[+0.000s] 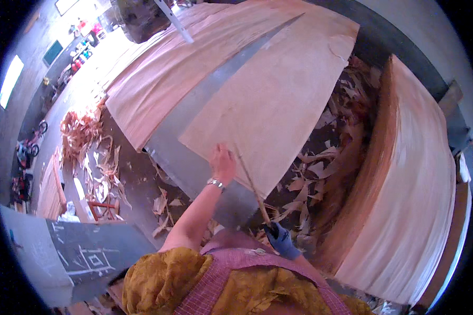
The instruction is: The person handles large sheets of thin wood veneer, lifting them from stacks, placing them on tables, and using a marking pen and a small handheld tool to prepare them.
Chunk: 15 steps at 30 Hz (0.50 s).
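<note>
Two hands | left hand (223,161) on veneer sheet (278,100) | gloved right hand (281,239) grips stick (251,182)

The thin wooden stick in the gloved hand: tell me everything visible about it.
The stick is slim, straight and pale brown, apparently wood. It slants from the blue-gloved right hand, which grips its lower end, up and left across the near edge of the top veneer sheet. Its upper tip ends beside the bare left hand, which rests on that sheet; whether they touch cannot be told.
</note>
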Available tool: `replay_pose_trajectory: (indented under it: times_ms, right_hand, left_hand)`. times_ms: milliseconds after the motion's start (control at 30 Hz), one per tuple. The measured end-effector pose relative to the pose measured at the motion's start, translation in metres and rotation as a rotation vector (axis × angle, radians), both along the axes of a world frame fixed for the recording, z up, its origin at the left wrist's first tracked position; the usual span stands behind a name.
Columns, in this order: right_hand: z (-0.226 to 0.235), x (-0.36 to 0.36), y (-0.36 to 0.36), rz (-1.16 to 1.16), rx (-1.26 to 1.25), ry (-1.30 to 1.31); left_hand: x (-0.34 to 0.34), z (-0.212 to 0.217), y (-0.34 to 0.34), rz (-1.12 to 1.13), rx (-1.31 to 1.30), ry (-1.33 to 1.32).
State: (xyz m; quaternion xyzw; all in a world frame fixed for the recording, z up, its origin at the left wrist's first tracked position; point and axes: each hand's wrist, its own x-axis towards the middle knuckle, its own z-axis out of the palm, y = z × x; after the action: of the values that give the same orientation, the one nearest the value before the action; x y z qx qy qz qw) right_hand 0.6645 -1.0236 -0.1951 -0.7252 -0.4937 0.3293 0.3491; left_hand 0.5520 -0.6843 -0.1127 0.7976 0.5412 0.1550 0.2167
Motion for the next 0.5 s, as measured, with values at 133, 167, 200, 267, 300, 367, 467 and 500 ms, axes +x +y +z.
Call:
replay_pose_trajectory:
  times_ms: [133, 167, 200, 267, 300, 367, 467, 500]
  right_hand:
    - [-0.02, -0.063, 0.008, 0.256, -0.034, 0.166]
    - [-0.029, -0.081, 0.012, 0.302, -0.048, 0.289]
    - [-0.033, -0.096, 0.019, 0.317, -0.06, 0.323]
    - [-0.032, -0.125, 0.027, 0.289, -0.095, 0.309]
    - [-0.031, -0.136, 0.032, 0.26, -0.101, 0.283]
    - [-0.027, -0.156, 0.027, 0.151, -0.124, 0.229]
    - [-0.021, -0.181, 0.011, -0.056, -0.153, 0.17]
    - [-0.02, -0.187, 0.005, -0.122, -0.154, 0.148]
  left_hand:
    - [-0.033, 0.001, 0.071, -0.105, 0.492, -0.091]
    - [-0.039, -0.002, 0.087, -0.007, 0.42, 0.082]
    - [-0.047, -0.01, 0.105, 0.093, 0.357, 0.256]
    - [-0.074, -0.041, 0.121, 0.235, 0.248, 0.488]
    - [-0.089, -0.058, 0.126, 0.289, 0.222, 0.528]
    - [-0.086, -0.059, 0.138, 0.2, 0.111, 0.514]
    - [-0.068, -0.016, 0.131, -0.067, -0.053, 0.295]
    - [-0.052, 0.013, 0.118, -0.066, -0.039, 0.16]
